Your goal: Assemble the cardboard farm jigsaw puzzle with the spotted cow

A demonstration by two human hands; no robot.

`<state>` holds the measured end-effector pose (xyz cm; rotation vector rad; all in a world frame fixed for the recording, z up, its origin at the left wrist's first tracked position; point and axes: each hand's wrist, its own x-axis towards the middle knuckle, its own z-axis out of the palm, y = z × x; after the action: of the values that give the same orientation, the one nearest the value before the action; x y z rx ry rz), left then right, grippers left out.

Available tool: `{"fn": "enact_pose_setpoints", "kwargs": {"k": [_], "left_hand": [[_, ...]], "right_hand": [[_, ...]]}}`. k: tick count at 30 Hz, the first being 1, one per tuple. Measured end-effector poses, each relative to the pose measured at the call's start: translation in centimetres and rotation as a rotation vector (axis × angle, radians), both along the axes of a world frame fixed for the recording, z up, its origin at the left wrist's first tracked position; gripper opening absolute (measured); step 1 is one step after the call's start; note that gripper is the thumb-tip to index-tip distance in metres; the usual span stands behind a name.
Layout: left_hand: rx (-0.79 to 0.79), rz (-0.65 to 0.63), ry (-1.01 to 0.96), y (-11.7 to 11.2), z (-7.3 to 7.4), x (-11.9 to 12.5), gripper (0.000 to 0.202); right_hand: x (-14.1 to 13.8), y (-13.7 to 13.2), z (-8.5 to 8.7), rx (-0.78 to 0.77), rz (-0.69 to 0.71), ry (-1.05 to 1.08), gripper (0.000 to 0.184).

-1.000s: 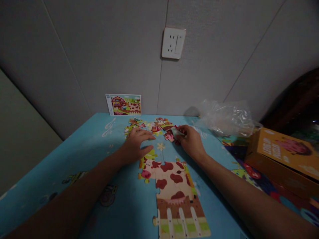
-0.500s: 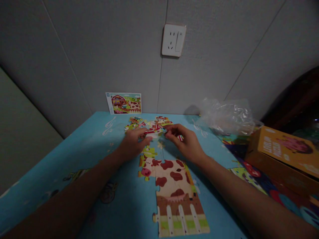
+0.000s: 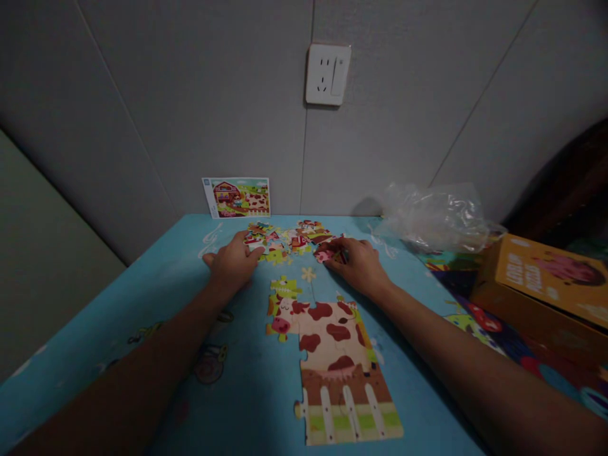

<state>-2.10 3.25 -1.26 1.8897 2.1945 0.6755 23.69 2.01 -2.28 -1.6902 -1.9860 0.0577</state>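
Head view, dim light.

Left hand (image 3: 232, 263): palm down, flat on the blue counter (image 3: 142, 297), fingers spread wide. Holds nothing. Its fingertips touch the left edge of the loose pieces (image 3: 289, 239), a scatter of puzzle pieces lying at the far side of the counter, near the wall.

Right hand (image 3: 358, 263): low over the counter, fingers bent and close together, tips on a pink-red piece (image 3: 327, 254) at the right edge of the scatter. Cannot tell whether the piece is pinched or only touched.

Assembled section (image 3: 332, 354): cow above a fence, lying flat between the two forearms, nearer to the person than the scatter, apart from both hands.

Surroundings: reference card (image 3: 236, 197) propped upright against the wall behind the scatter. Crumpled plastic bag (image 3: 434, 218) right of the right hand. Orange box (image 3: 541, 285) further right. Wall socket (image 3: 327, 74) above.
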Motion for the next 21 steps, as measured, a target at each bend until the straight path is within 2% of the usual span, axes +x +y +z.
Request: {"fn": "enact_pose_setpoints", "kwargs": {"k": [5,9,11,13,15,16,18,21], "left_hand": [[0.020,-0.024,0.036,-0.7,0.7,0.5,0.052],[0.113,-0.075,-0.012,-2.1,1.6,1.7,0.040],[0.128,-0.224,-0.144,-2.8,1.6,2.5,0.040],[0.126,-0.454,-0.314,-3.3,1.3,3.2,0.044],[0.144,-0.608,-0.404,-3.4,0.8,3.5,0.047],[0.167,-0.632,-0.415,-3.3,0.5,3.5,0.047],[0.223,-0.570,-0.412,-2.7,0.2,3.1,0.045],[0.256,-0.295,-0.392,-1.7,0.1,2.0,0.041]], "right_hand": [[0.0,-0.1,0.3,0.033,0.015,0.042,0.032],[-0.8,-1.1,1.4,0.143,0.092,0.116,0.030],[-1.4,-1.9,2.0,0.204,0.223,0.169,0.032],[-2.0,-2.6,2.4,0.229,0.390,0.182,0.034],[-2.2,-2.8,2.4,0.223,0.479,0.169,0.035],[-2.1,-2.7,2.3,0.211,0.463,0.159,0.034],[-1.6,-2.3,2.1,0.167,0.294,0.132,0.035],[-0.6,-1.7,1.7,0.062,-0.093,0.009,0.044]]}}
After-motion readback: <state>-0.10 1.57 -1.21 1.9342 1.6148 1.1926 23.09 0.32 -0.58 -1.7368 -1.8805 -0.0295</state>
